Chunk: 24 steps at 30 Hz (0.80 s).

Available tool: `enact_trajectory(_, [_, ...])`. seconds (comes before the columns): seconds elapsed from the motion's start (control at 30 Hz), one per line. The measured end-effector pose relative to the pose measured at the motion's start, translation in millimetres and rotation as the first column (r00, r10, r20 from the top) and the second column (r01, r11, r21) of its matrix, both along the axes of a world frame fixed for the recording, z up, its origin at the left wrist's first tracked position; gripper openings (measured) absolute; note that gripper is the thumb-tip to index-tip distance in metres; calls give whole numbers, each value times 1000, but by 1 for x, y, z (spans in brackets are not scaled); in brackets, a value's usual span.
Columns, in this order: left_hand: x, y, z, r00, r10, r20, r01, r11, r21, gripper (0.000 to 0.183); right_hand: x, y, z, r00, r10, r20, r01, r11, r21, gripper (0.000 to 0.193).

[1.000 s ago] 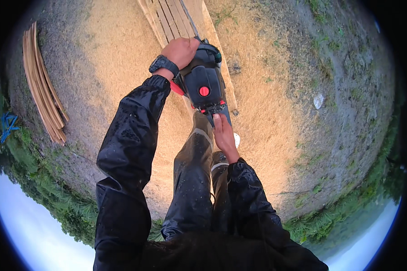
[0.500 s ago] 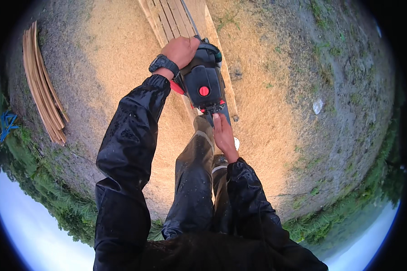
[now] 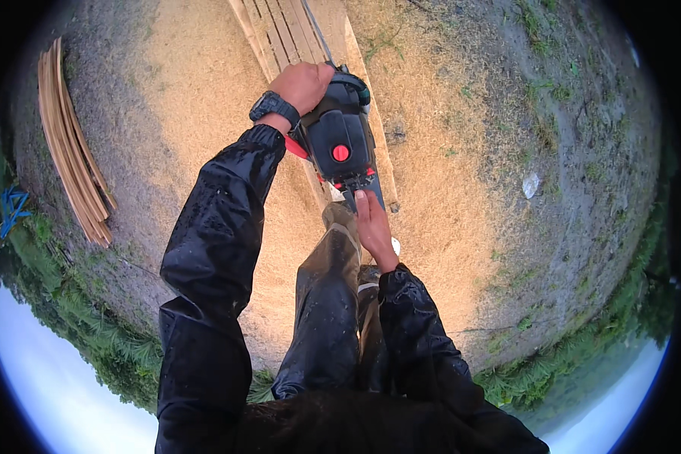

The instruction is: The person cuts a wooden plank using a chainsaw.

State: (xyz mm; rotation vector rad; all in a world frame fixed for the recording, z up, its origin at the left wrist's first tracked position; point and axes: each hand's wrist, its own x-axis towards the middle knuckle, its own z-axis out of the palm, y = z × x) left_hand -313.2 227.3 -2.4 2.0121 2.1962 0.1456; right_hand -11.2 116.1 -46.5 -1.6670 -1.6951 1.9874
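Note:
Between my arms is a black chainsaw (image 3: 343, 140) with a red knob on its top cover. Its guide bar (image 3: 315, 30) points away from me along the wooden boards (image 3: 284, 34). My left hand (image 3: 303, 87), with a dark watch at the wrist, is wrapped round the front handle. Nearer to my body, my right hand (image 3: 374, 227) grips the rear handle, its fingers partly hidden. The boards lie lengthwise under the saw, with narrow dark gaps between them. The saw's body covers much of their near end.
Pale sawdust (image 3: 439, 219) covers the ground around the boards. A stack of long thin planks (image 3: 72, 144) lies at the left. My legs (image 3: 325, 303) stand close behind the saw. A crumpled pale scrap (image 3: 531, 185) lies at the right, and green plants (image 3: 91, 318) border the ground.
The near leg and foot have shifted slightly to the right. Both hands keep their hold on the chainsaw, which stays nearly in place.

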Motion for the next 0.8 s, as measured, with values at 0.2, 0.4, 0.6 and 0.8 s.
enact_trajectory(0.2, [-23,14,1,999,-12,-30,12,1000,9,15,-23,15,3,1000,-9,-26,9,1000,-4,50])
enact_trajectory(0.4, [-36,29,1,1000,23,-16,-24,1000,-18,17,-37,27,-8,1000,-3,-19,3,1000,-1,49])
enact_trajectory(0.6, [-44,34,3,998,56,37,-55,998,-25,19,-46,32,-3,1000,4,-3,-4,1000,8,48])
enact_trajectory(0.8, [-69,48,11,1000,25,14,-25,1000,0,18,-70,46,0,999,-26,-30,26,1000,0,47])
